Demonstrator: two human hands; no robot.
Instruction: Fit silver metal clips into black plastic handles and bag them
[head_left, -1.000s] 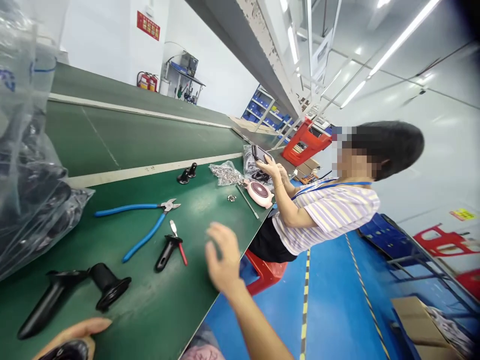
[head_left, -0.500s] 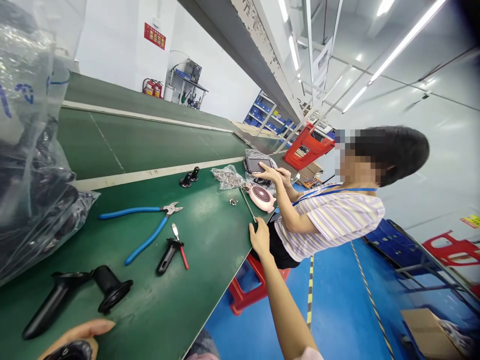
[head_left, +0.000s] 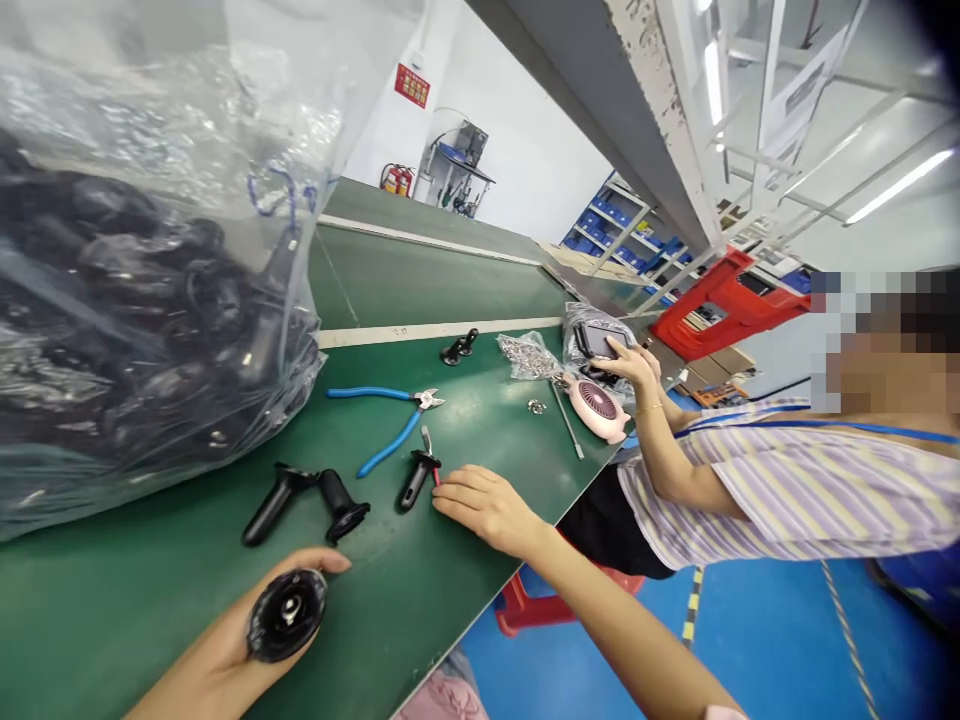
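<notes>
Green bench mat [head_left: 150,620] stretches right from a bulging clear plastic bag [head_left: 150,300] of black parts at far left. Near left, the left hand [head_left: 214,650] cradles a black round disc [head_left: 287,614] in its curled fingers, just beside two black handle pieces [head_left: 300,505], while the open right hand [head_left: 487,508] lies flat, empty, fingertips touching a small black-and-red tool [head_left: 416,480]. Farther right, a seated co-worker [head_left: 787,490] holds a phone [head_left: 596,342].
</notes>
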